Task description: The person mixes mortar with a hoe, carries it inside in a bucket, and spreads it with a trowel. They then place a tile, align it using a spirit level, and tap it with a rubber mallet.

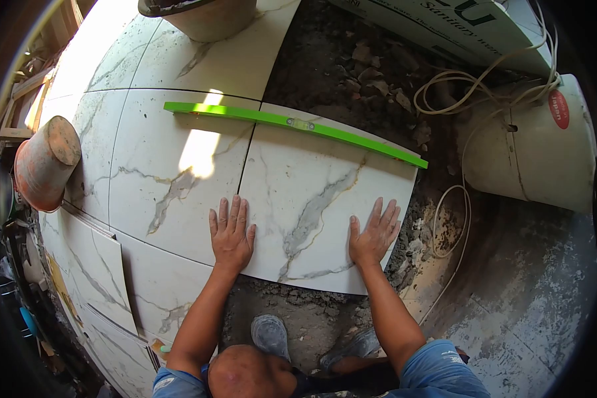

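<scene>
Head view, looking down. A large marble-look tile lies flat on a bed of grey mortar, in the middle of the scene, just beyond the person's shoes. Its left edge meets a neighbour tile at a thin dark joint.

Left hand: flat, fingers spread, palm down at the tile's near left corner, on or just beside the joint; it grasps nothing. Right hand: likewise flat and spread, palm down near the tile's near right edge, closed on nothing.

A green level lies across the far edges of both tiles, bridging the joint.

Handling, as judged: the tile looks stiff, heavy for its thickness, glossy and therefore slippery under a palm, and brittle at corners and edges. Flat palms set well apart spread the load. To lift it, the two opposite edges would be the places to hold, not a corner.

Surroundings: an orange bucket at far left, a loose cable and a white drum at right, rubble beyond.
</scene>
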Tool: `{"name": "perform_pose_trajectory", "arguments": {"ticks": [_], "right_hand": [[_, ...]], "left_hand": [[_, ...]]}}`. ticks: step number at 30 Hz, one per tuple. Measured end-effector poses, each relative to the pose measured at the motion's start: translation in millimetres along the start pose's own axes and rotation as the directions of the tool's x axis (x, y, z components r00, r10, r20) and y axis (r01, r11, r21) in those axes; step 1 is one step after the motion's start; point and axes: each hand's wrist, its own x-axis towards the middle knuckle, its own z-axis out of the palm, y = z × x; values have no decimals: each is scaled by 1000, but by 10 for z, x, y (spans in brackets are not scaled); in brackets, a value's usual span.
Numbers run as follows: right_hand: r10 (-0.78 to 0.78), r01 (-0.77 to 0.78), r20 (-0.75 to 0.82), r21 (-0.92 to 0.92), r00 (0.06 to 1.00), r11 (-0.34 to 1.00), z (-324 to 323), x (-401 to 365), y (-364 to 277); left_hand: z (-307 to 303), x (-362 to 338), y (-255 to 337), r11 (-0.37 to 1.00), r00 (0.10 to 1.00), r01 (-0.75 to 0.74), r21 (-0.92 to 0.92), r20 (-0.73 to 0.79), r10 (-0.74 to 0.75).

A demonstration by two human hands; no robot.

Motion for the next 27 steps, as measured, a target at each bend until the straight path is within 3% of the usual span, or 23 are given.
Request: {"name": "perform_pose_trajectory", "arguments": {"ticks": [2,4,9,27], "right_hand": [[6,-6,-16,6,1000,1000,3,34,-3],[1,0,-15,22,1000,1000,32,5,6],[37,-40,42,62,998,997,-32,13,-50],[63,-64,150,2,987,998,-34,55,-56]], "left_hand": [[14,118,47,999,1000,-19,33,-24,20],[25,230,133,990,999,-3,-144,-34,-2],[-58,672,184,996,998,-45,-83,30,47],[-23,726,184,999,969,54,2,243,-53]]}}
